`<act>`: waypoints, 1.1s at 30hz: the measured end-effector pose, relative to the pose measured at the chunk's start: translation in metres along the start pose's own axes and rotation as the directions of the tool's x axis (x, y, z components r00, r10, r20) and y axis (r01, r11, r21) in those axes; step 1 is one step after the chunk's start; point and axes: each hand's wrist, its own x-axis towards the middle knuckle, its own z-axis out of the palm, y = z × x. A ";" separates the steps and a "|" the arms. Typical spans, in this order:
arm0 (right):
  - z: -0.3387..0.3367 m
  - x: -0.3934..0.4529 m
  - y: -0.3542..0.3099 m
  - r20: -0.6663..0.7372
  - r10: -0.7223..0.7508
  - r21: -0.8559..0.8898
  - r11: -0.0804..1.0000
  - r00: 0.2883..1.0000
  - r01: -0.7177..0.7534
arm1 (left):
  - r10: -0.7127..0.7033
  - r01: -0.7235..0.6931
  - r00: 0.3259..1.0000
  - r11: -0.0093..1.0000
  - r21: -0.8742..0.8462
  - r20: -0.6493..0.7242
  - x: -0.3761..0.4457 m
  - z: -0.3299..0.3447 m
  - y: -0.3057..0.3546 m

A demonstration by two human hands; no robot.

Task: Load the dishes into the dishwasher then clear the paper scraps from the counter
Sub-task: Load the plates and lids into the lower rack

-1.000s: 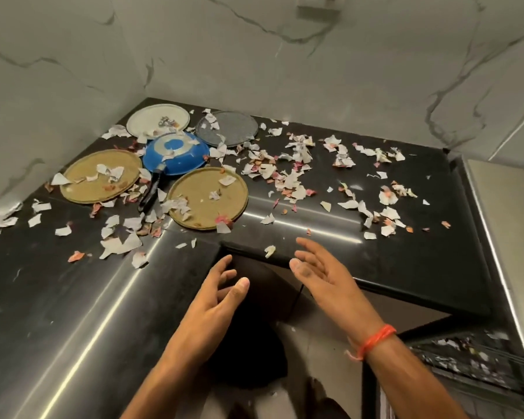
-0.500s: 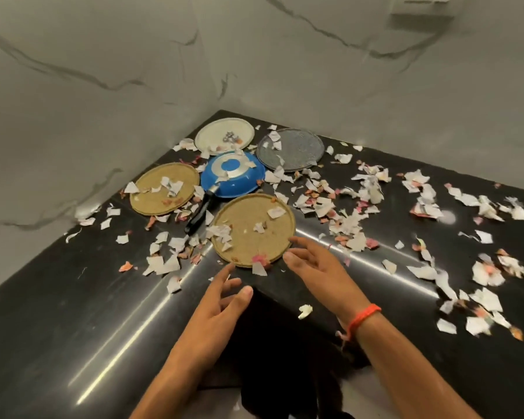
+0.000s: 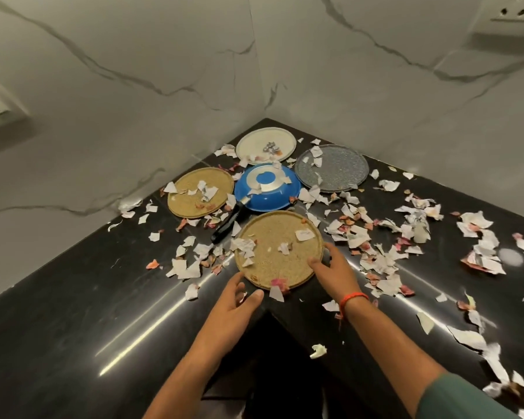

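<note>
A: Where's the nearest plate point(image 3: 280, 249)?
B: Just in front of the blue pan point(image 3: 266, 188), flat on the desk point(image 3: 73, 313), paper scraps point(image 3: 375, 255) on it and around it.
A: And the hands?
B: Right hand point(image 3: 335, 269) rests spread on the plate's right rim, gripping nothing. Left hand point(image 3: 233, 303) hangs open at its near edge.

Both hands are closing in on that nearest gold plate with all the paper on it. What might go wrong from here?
Scraps lie on the gold plate; tilting it as it lifts would likely shed them onto the counter or floor. The right hand touches only the rim and the left hand is not yet on it, so it could slip. The plate sits near the blue pan, whose handle it may bump.
</note>
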 end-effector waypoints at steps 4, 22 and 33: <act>0.024 0.005 -0.001 -0.100 0.002 -0.057 0.998 0.995 -0.008 | 0.059 -0.061 0.998 0.966 0.251 0.016 0.046 0.006 -0.013; 0.050 0.029 -0.034 -0.120 0.197 0.520 0.847 0.973 -0.107 | 0.286 -0.398 0.915 0.755 0.521 0.284 0.084 -0.023 -0.044; 0.047 -0.005 -0.077 -0.396 -0.348 -0.195 0.936 0.850 0.292 | 0.280 -0.370 0.925 0.822 0.433 0.258 0.087 -0.032 -0.048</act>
